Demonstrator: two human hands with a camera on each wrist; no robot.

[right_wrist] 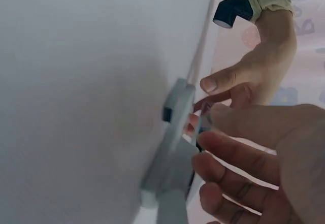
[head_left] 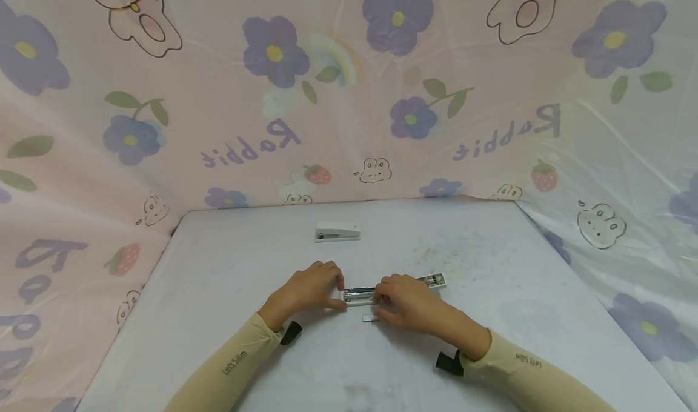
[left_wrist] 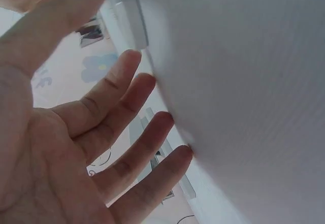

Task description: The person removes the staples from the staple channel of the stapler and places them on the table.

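Note:
An unfolded white stapler (head_left: 360, 303) lies on the table, its metal staple channel facing up and its other arm reaching out to the right. My left hand (head_left: 313, 286) holds the left end of the stapler between thumb and index finger. In the left wrist view, the other fingers (left_wrist: 139, 158) of that hand rest spread on the tabletop. Over the middle of the channel is my right hand (head_left: 411, 303), thumb and fingertips pinching a thin shiny strip of staples (right_wrist: 199, 127), mostly covered by the fingers. A small silvery strip (head_left: 369, 318) lies just in front of the stapler.
A second white stapler (head_left: 338, 231) stands farther back on the white table (head_left: 245, 242). Patterned cloth (head_left: 338, 115) hangs behind the table and on both sides. Dark wrist mounts (head_left: 449, 363) sit at both sleeve cuffs.

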